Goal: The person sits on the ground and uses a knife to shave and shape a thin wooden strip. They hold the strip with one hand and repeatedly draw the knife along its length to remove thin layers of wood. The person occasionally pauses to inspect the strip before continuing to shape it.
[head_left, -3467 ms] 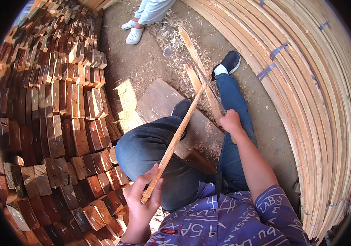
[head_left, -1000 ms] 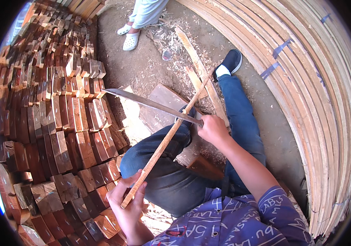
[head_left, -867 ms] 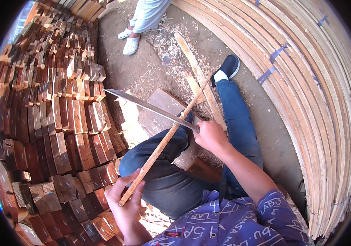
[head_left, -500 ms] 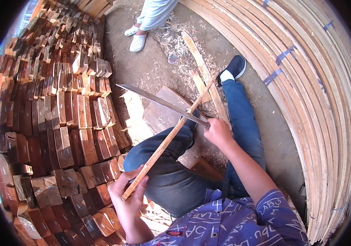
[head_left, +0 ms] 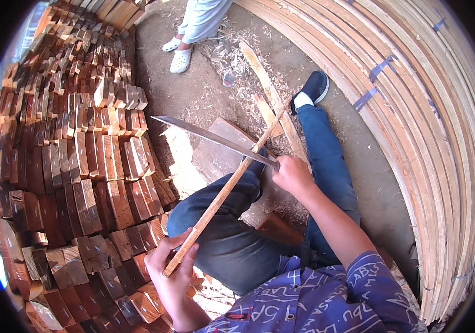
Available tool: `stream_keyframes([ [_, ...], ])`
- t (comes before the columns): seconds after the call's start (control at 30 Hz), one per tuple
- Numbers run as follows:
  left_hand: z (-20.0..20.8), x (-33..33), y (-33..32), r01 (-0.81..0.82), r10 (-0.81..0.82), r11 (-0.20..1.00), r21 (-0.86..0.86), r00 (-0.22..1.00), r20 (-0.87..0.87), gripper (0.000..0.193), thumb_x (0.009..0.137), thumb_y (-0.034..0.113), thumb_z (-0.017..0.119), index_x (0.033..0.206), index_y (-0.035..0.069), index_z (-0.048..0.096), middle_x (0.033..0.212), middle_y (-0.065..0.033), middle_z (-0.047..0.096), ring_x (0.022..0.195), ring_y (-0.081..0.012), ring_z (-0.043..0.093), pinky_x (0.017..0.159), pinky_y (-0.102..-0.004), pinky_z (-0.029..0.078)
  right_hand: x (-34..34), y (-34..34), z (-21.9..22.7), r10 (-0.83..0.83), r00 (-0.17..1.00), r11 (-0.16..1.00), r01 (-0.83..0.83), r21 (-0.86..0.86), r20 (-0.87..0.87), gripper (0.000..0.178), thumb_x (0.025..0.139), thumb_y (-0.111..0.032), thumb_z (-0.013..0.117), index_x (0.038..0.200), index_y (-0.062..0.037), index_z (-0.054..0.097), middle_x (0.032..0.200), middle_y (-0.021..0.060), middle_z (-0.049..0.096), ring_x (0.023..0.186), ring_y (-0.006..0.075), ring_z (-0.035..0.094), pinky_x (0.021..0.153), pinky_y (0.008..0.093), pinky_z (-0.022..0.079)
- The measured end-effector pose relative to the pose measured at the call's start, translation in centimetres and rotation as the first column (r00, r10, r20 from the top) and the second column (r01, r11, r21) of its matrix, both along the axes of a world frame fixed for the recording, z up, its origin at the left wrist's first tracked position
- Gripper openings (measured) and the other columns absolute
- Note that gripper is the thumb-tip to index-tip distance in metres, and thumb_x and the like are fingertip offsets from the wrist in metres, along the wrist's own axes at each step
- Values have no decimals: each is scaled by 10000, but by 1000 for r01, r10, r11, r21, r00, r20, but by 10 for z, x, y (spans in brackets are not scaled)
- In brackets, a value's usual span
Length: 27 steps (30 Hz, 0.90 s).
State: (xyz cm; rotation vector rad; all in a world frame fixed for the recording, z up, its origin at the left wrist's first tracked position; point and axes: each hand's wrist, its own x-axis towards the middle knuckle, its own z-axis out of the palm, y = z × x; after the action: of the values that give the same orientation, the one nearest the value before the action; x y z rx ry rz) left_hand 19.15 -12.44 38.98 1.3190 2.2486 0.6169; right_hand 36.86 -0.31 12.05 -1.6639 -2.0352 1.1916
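My left hand [head_left: 171,262] is closed around the near end of a thin wooden stick [head_left: 213,207], which slants up and away to the right across my bent leg. In my right hand [head_left: 293,173] is the handle end of a long-bladed machete [head_left: 211,137]. Its blade points to the far left and crosses the stick beyond the stick's middle, seemingly touching it. The far end of the stick lies over a pale wooden strip [head_left: 275,91] near my outstretched foot. Most of the machete's handle is hidden in my fist.
Stacked brown wood blocks [head_left: 82,205] fill the left side. Long bundled wood strips [head_left: 393,100] curve along the right. A flat board [head_left: 221,145] lies on the ground beyond my knee, with wood shavings [head_left: 237,61] further off. Another person's white clogs [head_left: 181,60] are at the top.
The blade has shifted very slightly along the stick toward me. Both hands keep their grip, and the whole view has moved a little.
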Motion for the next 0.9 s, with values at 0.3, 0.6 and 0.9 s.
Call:
stream_keyframes([
  [0.3, -5, -7, -1, 75, -73, 995, 59, 997, -36, 171, 831, 58, 723, 892, -74, 633, 739, -112, 674, 608, -142, 670, 534, -230, 540, 1, -3, 49, 135, 988, 991, -136, -7, -69, 189, 739, -200, 663, 797, -20, 669, 724, 195, 662, 698, 368, 666, 675, 468, 537],
  [0.6, -1, -12, 3, 36, -35, 999, 26, 999, -30, 147, 825, 52, 722, 881, -60, 645, 731, -88, 668, 591, -120, 646, 555, -239, 548, -4, 9, -8, 16, 1000, 1000, -15, -23, 25, 165, 736, -165, 631, 794, -18, 679, 752, 201, 671, 730, 373, 670, 705, 471, 537],
  [0.9, -1, -2, 6, -30, 29, 997, 77, 999, 23, 148, 780, -18, 744, 901, -52, 666, 715, -103, 689, 587, -85, 622, 539, -201, 473, -6, -1, 77, 149, 980, 988, -143, 48, -134, 179, 721, -167, 669, 822, -19, 678, 715, 204, 658, 705, 377, 662, 679, 468, 535],
])
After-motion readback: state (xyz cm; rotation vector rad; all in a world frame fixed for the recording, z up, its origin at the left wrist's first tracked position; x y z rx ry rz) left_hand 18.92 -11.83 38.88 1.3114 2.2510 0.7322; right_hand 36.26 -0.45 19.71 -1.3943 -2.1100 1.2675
